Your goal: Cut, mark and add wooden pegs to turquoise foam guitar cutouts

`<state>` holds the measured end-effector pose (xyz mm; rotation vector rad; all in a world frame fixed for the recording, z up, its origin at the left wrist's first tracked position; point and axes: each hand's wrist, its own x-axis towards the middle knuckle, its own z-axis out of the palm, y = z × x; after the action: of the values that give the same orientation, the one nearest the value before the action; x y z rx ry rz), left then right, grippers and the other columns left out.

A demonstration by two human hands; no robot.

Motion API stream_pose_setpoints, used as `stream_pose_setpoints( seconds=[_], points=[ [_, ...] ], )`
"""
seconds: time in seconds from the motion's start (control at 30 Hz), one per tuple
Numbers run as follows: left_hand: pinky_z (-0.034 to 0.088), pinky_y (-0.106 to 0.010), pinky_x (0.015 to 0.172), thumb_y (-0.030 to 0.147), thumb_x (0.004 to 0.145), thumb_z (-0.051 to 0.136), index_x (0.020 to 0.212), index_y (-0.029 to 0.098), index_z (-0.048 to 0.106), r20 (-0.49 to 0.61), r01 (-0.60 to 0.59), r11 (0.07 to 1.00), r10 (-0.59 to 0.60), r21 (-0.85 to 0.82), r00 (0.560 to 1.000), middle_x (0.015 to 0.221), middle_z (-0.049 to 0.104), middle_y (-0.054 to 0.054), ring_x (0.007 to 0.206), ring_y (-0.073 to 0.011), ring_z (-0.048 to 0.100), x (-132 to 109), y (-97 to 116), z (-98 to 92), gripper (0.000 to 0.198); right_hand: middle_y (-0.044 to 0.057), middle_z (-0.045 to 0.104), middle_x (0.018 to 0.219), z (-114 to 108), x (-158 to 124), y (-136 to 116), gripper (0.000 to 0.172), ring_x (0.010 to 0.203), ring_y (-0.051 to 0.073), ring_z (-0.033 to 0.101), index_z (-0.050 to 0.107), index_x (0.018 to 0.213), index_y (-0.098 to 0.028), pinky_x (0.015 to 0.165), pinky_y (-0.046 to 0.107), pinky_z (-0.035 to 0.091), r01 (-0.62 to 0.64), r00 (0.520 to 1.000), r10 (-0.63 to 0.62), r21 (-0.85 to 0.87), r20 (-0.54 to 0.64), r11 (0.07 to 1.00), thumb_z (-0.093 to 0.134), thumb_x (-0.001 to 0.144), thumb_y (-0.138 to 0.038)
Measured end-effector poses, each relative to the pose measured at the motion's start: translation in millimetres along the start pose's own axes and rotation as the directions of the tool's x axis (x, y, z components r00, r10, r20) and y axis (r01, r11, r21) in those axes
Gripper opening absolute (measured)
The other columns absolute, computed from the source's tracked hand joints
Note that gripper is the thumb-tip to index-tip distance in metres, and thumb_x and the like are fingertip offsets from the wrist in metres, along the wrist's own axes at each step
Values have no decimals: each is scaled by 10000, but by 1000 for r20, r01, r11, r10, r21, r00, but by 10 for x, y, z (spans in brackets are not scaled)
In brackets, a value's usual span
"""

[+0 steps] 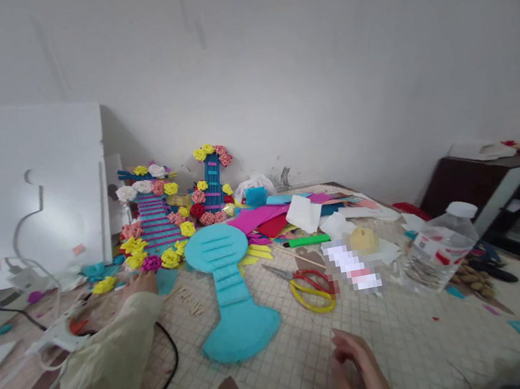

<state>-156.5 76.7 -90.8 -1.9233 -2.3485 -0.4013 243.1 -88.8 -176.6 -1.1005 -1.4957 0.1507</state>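
My left hand [139,285], in a beige sleeve, is stretched out flat on the tiled surface, fingers toward a purple paper flower [151,263] and yellow flowers [170,258]. A turquoise foam cut-out [230,293] shaped like a stand lies just right of it. My right hand [359,370] hovers low near the front edge, fingers curled and pinched together; whether it holds anything is hidden. Red and yellow scissors [309,288] lie between the cut-out and my right hand.
Two blue stick towers with paper flowers [154,213] [211,177] stand at the back. A white glue gun [58,334] with a black cable lies left. Coloured paper, a green marker [308,240], a plastic bottle [433,250], a white foam board [22,189] and a dark cabinet [489,181] surround.
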Motion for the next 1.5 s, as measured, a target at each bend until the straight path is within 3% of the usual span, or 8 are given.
stream_pose_setpoints(
  seconds=[0.57, 0.8, 0.93, 1.03, 1.2, 1.3, 1.4, 1.5],
  points=[
    [381, -471, 801, 289, 889, 254, 1133, 148, 533, -279, -23, 995, 49, 94, 959, 1088, 545, -143, 987, -315, 499, -186, 173, -373, 397, 54, 582, 820, -77, 99, -139, 111, 789, 157, 584, 603, 802, -177, 680, 227, 483, -45, 988, 35, 61, 149, 997, 496, 832, -175],
    [449, -272, 774, 387, 874, 351, 1105, 216, 556, -319, -335, 933, 281, -130, 905, 1081, 577, -55, 946, -178, 565, -705, 823, -518, 353, -8, 418, 522, 57, 352, -521, 470, 526, 111, 456, 401, 485, -168, 535, 232, 385, -390, 894, 286, 284, 345, 876, 354, 916, -348],
    [468, -250, 758, 360, 855, 421, 1030, 227, 573, -396, -583, 729, 447, -359, 802, 989, 622, -42, 879, -150, 599, -1264, 1305, -574, 267, -5, 476, 709, 266, 555, -770, 239, 633, 117, 481, 550, 881, -175, 577, 233, 410, -512, 839, 279, 508, 467, 692, 569, 801, -399],
    [483, -210, 646, 319, 842, 458, 988, 240, 561, -377, -620, 643, 492, -450, 785, 933, 643, -14, 771, -120, 623, -1614, 1528, -613, 196, -17, 468, 710, 395, 648, -890, 328, 569, 92, 453, 541, 963, -181, 505, 209, 390, -580, 802, 261, 596, 537, 556, 619, 753, -421],
    [504, -265, 749, 310, 819, 483, 1027, 265, 534, -354, -574, 638, 452, -514, 819, 974, 636, -28, 876, -155, 610, -1877, 1539, -549, 219, -69, 414, 492, 370, 664, -938, 249, 392, 53, 365, 568, 854, -146, 365, 164, 304, -568, 820, 318, 614, 475, 548, 549, 822, -392],
    [433, -424, 927, 388, 786, 509, 1126, 273, 492, -376, -437, 677, 248, -592, 893, 1141, 571, -73, 1080, -238, 518, -1966, 1442, -432, 359, -27, 569, 540, 277, 619, -907, 197, 472, 101, 539, 548, 957, -168, 474, 208, 456, -477, 879, 338, 628, 338, 614, 496, 868, -336],
    [449, -452, 885, 473, 790, 443, 1067, 287, 527, -156, -226, 586, 169, -778, 973, 1079, 596, -80, 1026, -262, 542, -2081, 1411, -321, 345, 56, 682, 866, 216, 556, -900, 181, 819, 165, 642, 562, 1037, -206, 775, 304, 502, -339, 936, 214, 544, 280, 768, 489, 874, -240],
    [483, -389, 775, 540, 803, 337, 892, 259, 596, 41, -70, 430, 244, -900, 969, 858, 632, -82, 875, -248, 577, -2176, 1470, -271, 393, 58, 648, 1046, 200, 500, -945, 290, 985, 179, 596, 579, 1108, -252, 882, 333, 461, -173, 939, 13, 438, 344, 882, 428, 881, -154]
  ],
)
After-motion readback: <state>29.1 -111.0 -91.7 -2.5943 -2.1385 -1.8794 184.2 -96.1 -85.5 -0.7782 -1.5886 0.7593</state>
